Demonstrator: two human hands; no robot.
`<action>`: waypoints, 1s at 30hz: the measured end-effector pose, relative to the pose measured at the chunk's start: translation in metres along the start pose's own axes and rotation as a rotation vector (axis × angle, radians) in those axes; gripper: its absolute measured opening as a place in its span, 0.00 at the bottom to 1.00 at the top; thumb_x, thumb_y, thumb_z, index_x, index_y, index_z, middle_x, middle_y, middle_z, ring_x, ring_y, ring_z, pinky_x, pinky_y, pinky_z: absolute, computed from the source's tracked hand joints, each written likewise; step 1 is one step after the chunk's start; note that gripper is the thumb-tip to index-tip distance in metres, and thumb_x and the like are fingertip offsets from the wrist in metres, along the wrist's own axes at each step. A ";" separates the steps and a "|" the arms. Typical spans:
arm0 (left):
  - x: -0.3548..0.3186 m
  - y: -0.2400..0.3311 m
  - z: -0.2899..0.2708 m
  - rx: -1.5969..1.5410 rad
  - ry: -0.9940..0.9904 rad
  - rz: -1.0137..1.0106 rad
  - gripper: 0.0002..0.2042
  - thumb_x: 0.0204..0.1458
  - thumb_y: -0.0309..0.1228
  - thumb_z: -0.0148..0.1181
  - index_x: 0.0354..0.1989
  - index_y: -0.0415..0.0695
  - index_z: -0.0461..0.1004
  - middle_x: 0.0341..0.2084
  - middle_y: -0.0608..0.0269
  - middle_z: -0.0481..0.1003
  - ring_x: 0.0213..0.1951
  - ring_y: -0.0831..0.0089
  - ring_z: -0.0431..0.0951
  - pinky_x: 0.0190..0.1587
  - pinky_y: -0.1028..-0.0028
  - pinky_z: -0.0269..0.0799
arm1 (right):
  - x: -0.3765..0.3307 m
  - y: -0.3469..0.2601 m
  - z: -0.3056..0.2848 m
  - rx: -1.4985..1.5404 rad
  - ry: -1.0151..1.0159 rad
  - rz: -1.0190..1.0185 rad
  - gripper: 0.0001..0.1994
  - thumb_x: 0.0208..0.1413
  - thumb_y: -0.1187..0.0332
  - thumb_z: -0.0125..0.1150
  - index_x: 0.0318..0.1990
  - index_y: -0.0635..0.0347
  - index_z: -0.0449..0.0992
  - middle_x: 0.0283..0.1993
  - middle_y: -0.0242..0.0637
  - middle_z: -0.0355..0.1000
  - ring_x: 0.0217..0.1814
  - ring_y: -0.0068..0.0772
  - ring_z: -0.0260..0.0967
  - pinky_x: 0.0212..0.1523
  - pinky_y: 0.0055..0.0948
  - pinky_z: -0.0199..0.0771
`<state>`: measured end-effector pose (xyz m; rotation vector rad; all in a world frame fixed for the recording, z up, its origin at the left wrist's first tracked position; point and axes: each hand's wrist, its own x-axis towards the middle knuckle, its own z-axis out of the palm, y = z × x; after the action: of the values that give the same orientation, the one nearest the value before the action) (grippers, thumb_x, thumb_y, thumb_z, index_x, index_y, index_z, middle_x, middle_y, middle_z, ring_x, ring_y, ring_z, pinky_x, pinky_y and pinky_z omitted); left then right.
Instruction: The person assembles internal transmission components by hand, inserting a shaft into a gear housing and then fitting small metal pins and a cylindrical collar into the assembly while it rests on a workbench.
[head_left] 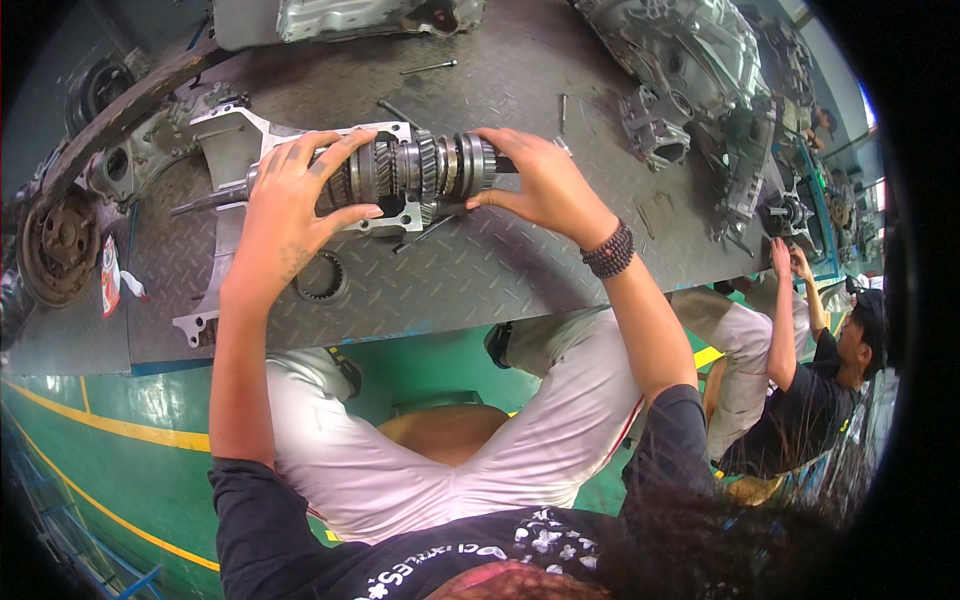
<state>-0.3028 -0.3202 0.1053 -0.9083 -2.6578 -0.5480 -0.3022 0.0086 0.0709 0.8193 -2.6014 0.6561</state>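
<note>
A steel gear shaft [428, 165] with several toothed gears lies crosswise over a pale metal gearbox housing [232, 122] on the workbench. A thin shaft end [208, 203] sticks out to the left. My left hand [285, 195] is wrapped over the left part of the gears, thumb on the near side. At the right end, my right hand [548, 182] grips the last gear between thumb and fingers; a beaded bracelet is on that wrist. Below the shaft, a toothed ring [322, 297] lies flat on the bench. My palms hide parts of the shaft.
The bench has a checkered steel top [560, 255]. Loose bolts [430, 67] lie beyond the shaft, and a thin rod [426, 233] lies near it. Large metal casings [690, 50] stand at the far right. A round rusty drum [62, 245] is at left. A co-worker [800, 400] sits at right.
</note>
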 end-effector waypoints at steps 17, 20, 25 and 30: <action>-0.005 -0.015 -0.018 -0.092 -0.044 -0.151 0.30 0.56 0.45 0.72 0.66 0.49 0.74 0.62 0.54 0.76 0.65 0.51 0.70 0.71 0.57 0.61 | 0.035 0.005 -0.024 0.064 -0.338 0.076 0.40 0.42 0.50 0.85 0.60 0.64 0.76 0.55 0.51 0.79 0.55 0.57 0.78 0.56 0.45 0.79; -0.006 -0.019 -0.015 -0.087 -0.049 -0.130 0.32 0.55 0.44 0.73 0.67 0.48 0.73 0.64 0.54 0.75 0.67 0.52 0.69 0.72 0.57 0.60 | 0.014 0.006 -0.005 0.095 -0.074 -0.015 0.38 0.44 0.50 0.82 0.59 0.66 0.77 0.53 0.50 0.79 0.55 0.57 0.78 0.57 0.45 0.78; -0.006 -0.017 -0.014 -0.060 -0.011 -0.127 0.34 0.53 0.43 0.75 0.68 0.48 0.73 0.64 0.53 0.75 0.68 0.52 0.69 0.73 0.57 0.59 | 0.005 0.000 0.003 -0.082 0.054 -0.093 0.39 0.45 0.54 0.82 0.65 0.56 0.74 0.55 0.45 0.77 0.56 0.53 0.75 0.57 0.46 0.76; -0.007 -0.021 -0.011 -0.071 0.000 -0.074 0.34 0.51 0.44 0.76 0.67 0.45 0.73 0.61 0.52 0.76 0.67 0.52 0.70 0.73 0.56 0.58 | 0.000 -0.001 0.013 -0.153 0.143 -0.139 0.41 0.43 0.56 0.82 0.67 0.55 0.72 0.57 0.44 0.76 0.58 0.51 0.75 0.58 0.46 0.76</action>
<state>-0.3090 -0.3441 0.1069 -0.8316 -2.6965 -0.6630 -0.3043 0.0012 0.0607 0.8618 -2.4069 0.4532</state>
